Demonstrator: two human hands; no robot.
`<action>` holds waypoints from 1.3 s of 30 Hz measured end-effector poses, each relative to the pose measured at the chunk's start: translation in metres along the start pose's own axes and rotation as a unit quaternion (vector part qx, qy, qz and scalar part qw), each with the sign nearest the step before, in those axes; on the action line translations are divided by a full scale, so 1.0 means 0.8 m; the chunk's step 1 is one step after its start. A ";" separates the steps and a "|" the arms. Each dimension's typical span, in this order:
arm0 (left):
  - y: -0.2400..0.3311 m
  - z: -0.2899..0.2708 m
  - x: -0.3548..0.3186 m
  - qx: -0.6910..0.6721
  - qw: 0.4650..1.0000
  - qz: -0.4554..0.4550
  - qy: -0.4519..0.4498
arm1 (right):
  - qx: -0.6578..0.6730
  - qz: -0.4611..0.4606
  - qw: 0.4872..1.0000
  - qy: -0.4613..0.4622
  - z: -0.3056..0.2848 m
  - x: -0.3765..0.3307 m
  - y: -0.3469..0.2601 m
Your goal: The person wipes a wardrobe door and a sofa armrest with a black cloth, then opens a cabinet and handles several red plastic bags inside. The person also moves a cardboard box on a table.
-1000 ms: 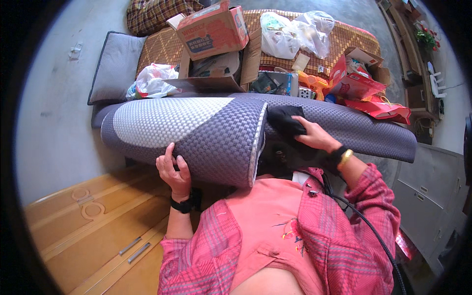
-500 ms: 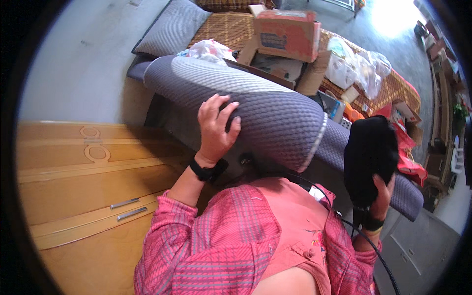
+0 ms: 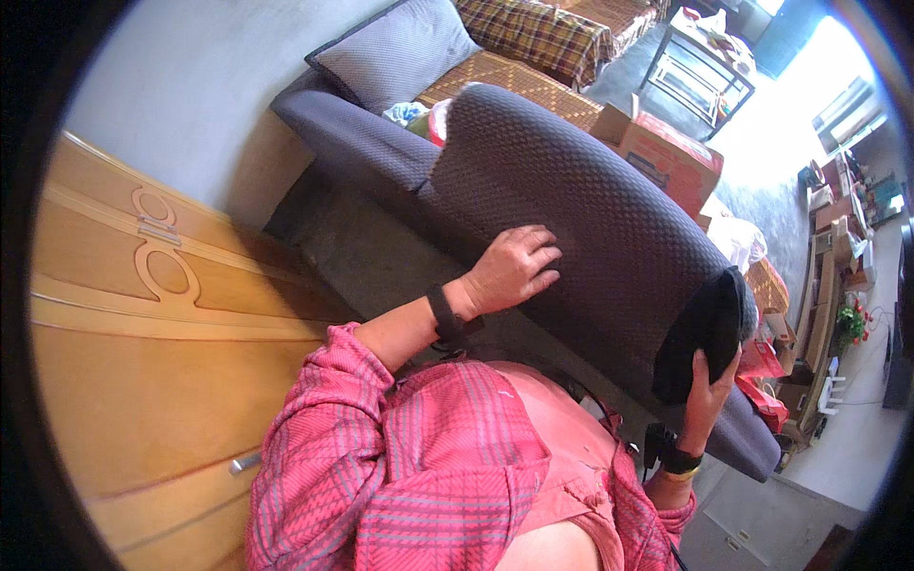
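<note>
My left hand (image 3: 519,271), with a black band on its wrist, is at the rear of the sofa's dark grey quilted back (image 3: 571,190). Its fingers are loosely bent and a little apart, with nothing seen in them. Whether the fingertips touch the fabric I cannot tell. On the right, my right hand (image 3: 709,390) grips a soft black fabric item (image 3: 700,333) by its lower edge, thumb along the near side. The item is rounded and stands upright against the sofa back's right part; its exact kind does not show.
A yellow wooden cabinet (image 3: 171,381) stands close on my left. Beyond the sofa back are a grey cushion (image 3: 400,57), a cardboard box (image 3: 666,157) and white plastic bags (image 3: 738,243). A small table (image 3: 700,71) stands farther off. Red bags (image 3: 762,400) lie at the right end.
The view has shifted, and the sofa back's quilted cover now rises higher, hiding much of the seat and box. My left hand appears farther right and lower. My right hand still holds the black item.
</note>
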State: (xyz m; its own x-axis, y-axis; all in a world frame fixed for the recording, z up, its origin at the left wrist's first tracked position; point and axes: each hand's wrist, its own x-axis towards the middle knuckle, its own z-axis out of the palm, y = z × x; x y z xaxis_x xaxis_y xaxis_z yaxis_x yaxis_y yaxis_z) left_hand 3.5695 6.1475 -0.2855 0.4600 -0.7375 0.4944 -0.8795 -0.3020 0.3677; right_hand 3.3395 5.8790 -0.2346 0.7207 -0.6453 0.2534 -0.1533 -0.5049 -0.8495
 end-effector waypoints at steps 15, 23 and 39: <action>-0.307 -0.126 0.008 -0.225 0.892 -0.381 0.091 | 0.285 0.132 0.949 0.034 0.165 0.049 -0.123; -0.335 -0.105 0.119 -0.382 0.876 -0.281 0.090 | 0.277 0.073 0.954 0.092 0.208 0.115 -0.165; -0.381 -0.169 -0.019 -0.417 0.887 -0.173 -0.100 | 0.270 0.059 0.951 -0.136 0.499 0.068 -0.207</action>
State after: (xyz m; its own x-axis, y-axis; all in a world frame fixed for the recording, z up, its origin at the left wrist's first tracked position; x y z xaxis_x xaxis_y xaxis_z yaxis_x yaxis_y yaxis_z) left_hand 3.8472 6.3326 -0.2987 0.5804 -0.8057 0.1183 -0.2548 -0.0417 0.9661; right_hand 3.6745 6.1563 -0.2649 0.8791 -0.4706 0.0752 0.0731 -0.0227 -0.9971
